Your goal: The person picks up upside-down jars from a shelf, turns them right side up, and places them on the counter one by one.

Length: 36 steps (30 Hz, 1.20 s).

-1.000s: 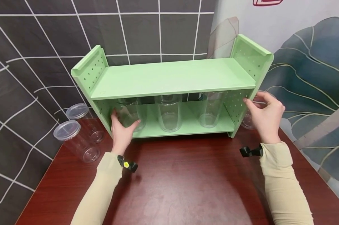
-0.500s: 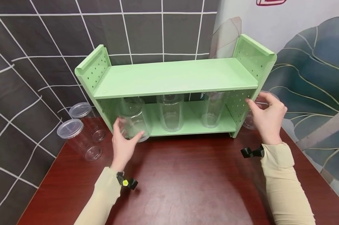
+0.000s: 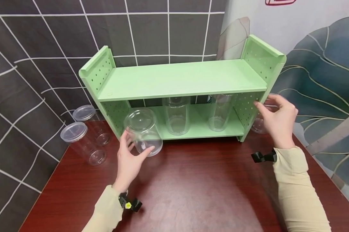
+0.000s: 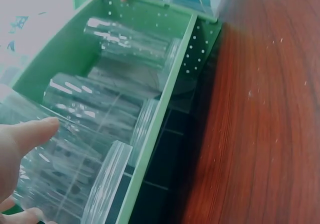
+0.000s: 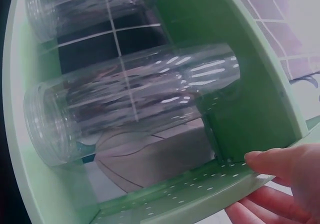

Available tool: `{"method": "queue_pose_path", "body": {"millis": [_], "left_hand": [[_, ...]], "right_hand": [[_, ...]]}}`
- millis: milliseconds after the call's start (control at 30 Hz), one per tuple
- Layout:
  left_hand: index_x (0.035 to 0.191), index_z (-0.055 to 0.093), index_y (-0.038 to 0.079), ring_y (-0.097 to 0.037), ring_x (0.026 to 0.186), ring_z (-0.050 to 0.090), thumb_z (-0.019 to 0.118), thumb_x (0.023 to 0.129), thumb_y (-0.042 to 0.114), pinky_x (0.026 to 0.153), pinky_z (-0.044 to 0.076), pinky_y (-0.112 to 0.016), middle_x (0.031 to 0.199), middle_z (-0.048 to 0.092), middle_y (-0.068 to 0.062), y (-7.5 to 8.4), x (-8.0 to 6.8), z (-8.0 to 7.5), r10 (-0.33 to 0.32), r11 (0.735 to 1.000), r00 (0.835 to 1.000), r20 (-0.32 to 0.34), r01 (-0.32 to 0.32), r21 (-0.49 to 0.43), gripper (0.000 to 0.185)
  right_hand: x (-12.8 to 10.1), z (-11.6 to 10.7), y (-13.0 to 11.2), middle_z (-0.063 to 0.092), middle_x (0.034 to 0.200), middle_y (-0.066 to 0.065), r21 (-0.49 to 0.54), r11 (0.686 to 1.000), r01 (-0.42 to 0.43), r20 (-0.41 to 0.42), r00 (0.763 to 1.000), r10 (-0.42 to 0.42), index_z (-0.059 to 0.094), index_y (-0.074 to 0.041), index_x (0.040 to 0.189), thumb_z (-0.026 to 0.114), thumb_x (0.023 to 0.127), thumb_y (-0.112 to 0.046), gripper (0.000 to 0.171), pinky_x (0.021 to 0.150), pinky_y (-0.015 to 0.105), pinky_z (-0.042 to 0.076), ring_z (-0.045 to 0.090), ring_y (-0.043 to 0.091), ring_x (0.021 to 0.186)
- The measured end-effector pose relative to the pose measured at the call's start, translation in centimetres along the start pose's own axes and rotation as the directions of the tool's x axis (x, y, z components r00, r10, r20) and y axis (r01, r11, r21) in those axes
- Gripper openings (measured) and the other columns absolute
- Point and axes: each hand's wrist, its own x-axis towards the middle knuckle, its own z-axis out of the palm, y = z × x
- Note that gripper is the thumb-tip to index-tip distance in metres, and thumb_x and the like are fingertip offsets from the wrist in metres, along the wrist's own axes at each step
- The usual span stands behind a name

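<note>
My left hand (image 3: 136,143) grips a clear lidded plastic cup (image 3: 142,130), tilted just in front of the green shelf's (image 3: 180,80) lower left bay, over the table. In the left wrist view the same cup (image 4: 75,169) lies against my thumb (image 4: 25,134). My right hand (image 3: 265,101) holds the shelf's right side panel (image 3: 247,109), thumb on its front edge. The right wrist view shows those fingers (image 5: 280,164) on the perforated panel (image 5: 210,189). Two more clear cups (image 3: 176,116) (image 3: 219,112) stand on the lower shelf.
Two lidded clear cups (image 3: 83,143) (image 3: 90,124) stand on the dark red table (image 3: 197,193) left of the shelf. Another cup (image 3: 258,124) sits behind my right hand. The shelf backs onto a tiled wall (image 3: 47,48).
My left hand has drawn the cup out of the lower shelf toward me and tilted it over the table. My right hand has stayed on the side panel.
</note>
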Motion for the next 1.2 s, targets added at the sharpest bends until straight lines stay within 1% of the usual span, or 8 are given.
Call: {"method": "queue_pose_path", "body": {"millis": [133,333,467,567,700,833,967,1200], "left_hand": [[0.154,0.037,0.011,-0.024,0.135,0.047,0.094,0.074,0.016,0.109,0.044,-0.041,0.146,0.049,-0.008,0.4,-0.5,0.3,0.028,0.999,0.999,0.020,-0.027,-0.022,0.098],[0.152,0.040,0.014,-0.020,0.130,0.050,0.095,0.072,0.012,0.107,0.045,-0.038,0.142,0.053,-0.004,1.4,-1.2,1.1,0.053,0.998,0.997,0.060,-0.050,-0.047,0.097],[0.149,0.043,0.005,-0.027,0.127,0.053,0.093,0.071,0.003,0.105,0.047,-0.045,0.136,0.057,-0.014,3.5,-1.9,1.7,0.089,0.995,0.991,0.097,-0.084,-0.061,0.092],[0.149,0.042,0.002,-0.030,0.127,0.053,0.093,0.071,0.002,0.104,0.048,-0.048,0.136,0.057,-0.017,4.3,-2.3,2.5,0.114,0.992,0.985,0.129,-0.106,-0.073,0.093],[0.153,0.041,0.015,-0.022,0.128,0.053,0.096,0.071,0.013,0.104,0.048,-0.042,0.142,0.055,-0.004,3.7,-2.6,3.7,0.147,0.988,0.972,0.182,-0.133,-0.084,0.099],[0.153,0.040,0.027,-0.017,0.127,0.053,0.096,0.071,0.027,0.102,0.050,-0.038,0.145,0.052,0.008,3.4,-3.0,4.6,0.189,0.980,0.952,0.241,-0.169,-0.103,0.099],[0.154,0.040,0.027,-0.017,0.124,0.055,0.096,0.072,0.033,0.100,0.051,-0.036,0.143,0.052,0.008,3.6,-3.6,5.3,0.229,0.972,0.932,0.281,-0.205,-0.113,0.100],[0.155,0.040,0.024,-0.019,0.117,0.059,0.097,0.069,0.030,0.099,0.052,-0.036,0.136,0.054,0.006,3.7,-4.3,5.9,0.249,0.968,0.913,0.324,-0.224,-0.113,0.103]], "right_hand": [[-0.1,-0.2,0.0,0.073,0.109,0.015,-0.005,1.000,-0.017,0.022,1.000,0.017,0.074,-0.012,0.125,0.080,0.090,-0.024,0.038,0.072,0.007,0.050,0.059,-0.015,0.077],[-2.1,-0.5,-1.1,0.063,0.132,0.006,0.105,0.994,-0.041,0.037,0.999,0.037,0.060,-0.021,0.142,0.081,0.088,-0.021,0.057,0.090,0.016,0.051,0.063,0.005,0.106],[-4.8,-0.3,-3.2,0.058,0.135,0.008,0.212,0.975,0.064,0.004,0.998,-0.067,0.057,-0.013,0.143,0.084,0.082,-0.005,0.067,0.088,0.016,0.048,0.059,0.011,0.105],[-6.6,0.1,-5.2,0.057,0.137,0.012,0.281,0.946,0.164,0.042,0.982,-0.182,0.056,-0.004,0.142,0.084,0.077,0.008,0.072,0.098,0.020,0.045,0.056,0.013,0.115],[-8.5,1.2,-6.9,0.055,0.143,0.008,0.355,0.908,0.223,0.216,0.925,-0.312,0.053,-0.005,0.145,0.085,0.074,0.010,0.080,0.111,0.031,0.041,0.049,0.018,0.132],[-10.3,2.9,-7.1,0.049,0.151,0.001,0.392,0.899,0.196,0.451,0.811,-0.373,0.045,-0.013,0.152,0.089,0.079,-0.008,0.086,0.113,0.038,0.039,0.044,0.019,0.138],[-11.7,4.4,-6.8,0.044,0.155,-0.002,0.422,0.892,0.161,0.579,0.709,-0.402,0.035,-0.018,0.158,0.091,0.079,-0.024,0.097,0.112,0.039,0.040,0.043,0.018,0.139],[-12.3,5.0,-7.0,0.052,0.148,-0.001,0.457,0.881,0.120,0.596,0.695,-0.403,0.032,-0.025,0.159,0.094,0.074,-0.027,0.105,0.106,0.037,0.045,0.053,0.017,0.128]]}}
